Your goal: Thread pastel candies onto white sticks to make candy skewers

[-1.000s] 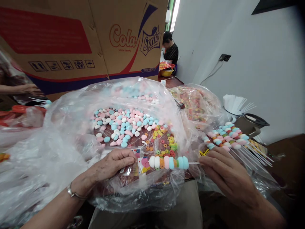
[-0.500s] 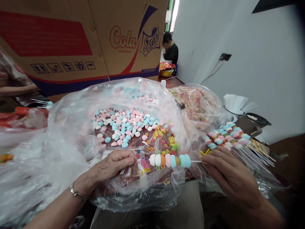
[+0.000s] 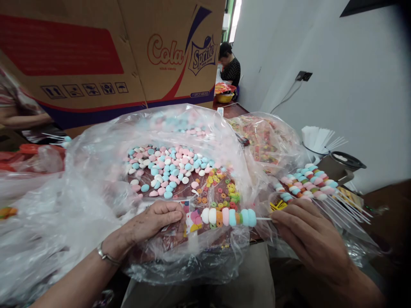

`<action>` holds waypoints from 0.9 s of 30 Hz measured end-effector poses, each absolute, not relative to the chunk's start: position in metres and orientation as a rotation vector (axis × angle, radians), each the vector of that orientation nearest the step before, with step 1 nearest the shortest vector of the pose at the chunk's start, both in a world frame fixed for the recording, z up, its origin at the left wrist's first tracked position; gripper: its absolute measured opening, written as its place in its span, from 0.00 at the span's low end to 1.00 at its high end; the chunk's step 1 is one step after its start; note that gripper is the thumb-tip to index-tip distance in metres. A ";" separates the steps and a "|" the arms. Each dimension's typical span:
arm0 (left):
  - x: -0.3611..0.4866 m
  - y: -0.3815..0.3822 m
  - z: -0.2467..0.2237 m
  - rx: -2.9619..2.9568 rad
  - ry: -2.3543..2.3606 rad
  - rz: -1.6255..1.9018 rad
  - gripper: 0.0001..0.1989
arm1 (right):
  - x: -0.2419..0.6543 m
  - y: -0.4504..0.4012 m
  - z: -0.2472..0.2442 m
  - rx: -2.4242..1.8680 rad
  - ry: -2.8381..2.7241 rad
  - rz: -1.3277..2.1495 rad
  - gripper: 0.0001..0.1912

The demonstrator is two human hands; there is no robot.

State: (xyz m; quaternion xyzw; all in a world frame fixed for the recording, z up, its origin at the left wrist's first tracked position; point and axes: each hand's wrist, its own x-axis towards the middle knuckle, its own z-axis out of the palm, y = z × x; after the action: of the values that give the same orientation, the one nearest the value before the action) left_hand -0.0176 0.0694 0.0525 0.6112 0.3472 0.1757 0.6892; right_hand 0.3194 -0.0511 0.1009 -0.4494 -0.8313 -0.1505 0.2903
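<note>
My right hand [image 3: 310, 235] is closed on the bare white stick end of a candy skewer [image 3: 228, 217]. White, orange, pink and blue soft candies are threaded along it, and it lies nearly level, tip to the left. My left hand [image 3: 160, 216] is closed on a clear printed plastic wrapper [image 3: 193, 220], whose colourful print shows just left of the skewer's tip. Whether the tip is inside the wrapper I cannot tell. Behind the hands, loose pastel candies [image 3: 167, 167] and small ring-shaped candies [image 3: 221, 188] lie in a large clear plastic bag [image 3: 105, 128].
Finished-looking candy skewers [image 3: 308, 182] are piled at the right, beside yellow ties [image 3: 278, 206]. Behind them stand a dark jug [image 3: 342, 164] and white sticks [image 3: 321, 139]. A cardboard box [image 3: 109, 47] blocks the back. A person [image 3: 230, 66] sits farther off; another's arm shows at left.
Almost nothing differs. The skewer and my right hand have shifted very slightly, and a little more of the wrapper's print shows beside my left fingers.
</note>
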 end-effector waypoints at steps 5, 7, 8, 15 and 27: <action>-0.019 0.071 0.050 1.343 0.726 0.357 0.20 | 0.318 -0.052 0.100 -1.209 -2.207 -0.413 0.07; -0.019 0.073 0.049 1.341 0.720 0.348 0.20 | 0.318 -0.051 0.101 -1.191 -2.214 -0.428 0.07; -0.020 0.074 0.048 1.347 0.720 0.347 0.19 | 0.318 -0.051 0.101 -1.185 -2.222 -0.435 0.07; -0.019 0.074 0.049 1.379 0.720 0.342 0.19 | 0.318 -0.050 0.098 -1.212 -2.199 -0.414 0.08; -0.021 0.078 0.049 1.554 0.806 0.282 0.20 | 0.315 -0.047 0.094 -1.154 -2.259 -0.302 0.06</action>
State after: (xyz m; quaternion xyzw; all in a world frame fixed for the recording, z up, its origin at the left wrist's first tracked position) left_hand -0.0209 0.0777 0.0495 0.6790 0.3521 0.1231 0.6323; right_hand 0.3146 -0.0469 0.0945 -0.4324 -0.8465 -0.1131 0.2892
